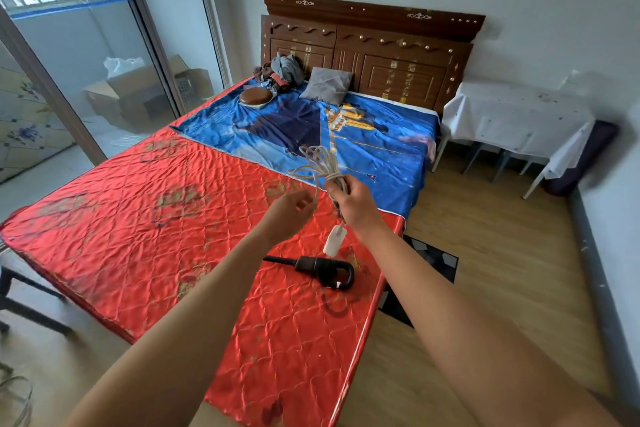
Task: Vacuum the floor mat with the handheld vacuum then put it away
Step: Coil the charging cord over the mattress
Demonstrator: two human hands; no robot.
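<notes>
Right hand (353, 204) fingers curled round a coiled white cord (318, 163), plug (334, 241) dangling below. Left hand (291, 210) just beside it, blurred; cannot tell its finger state. Black handheld vacuum (322, 269) lies on the red mattress (138, 201) near its right edge; dark floor mat (436, 260) on the floor right of it.

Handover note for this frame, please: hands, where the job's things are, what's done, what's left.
Right hand grips the coiled white cable, its plug dangling below. Left hand relaxed beside it, holding nothing.
Handheld vacuum lies on the red mattress; floor mat on the floor beside it.
Whether the mat is vacuumed does not show. Left: likely sort cable, stow vacuum.
</notes>
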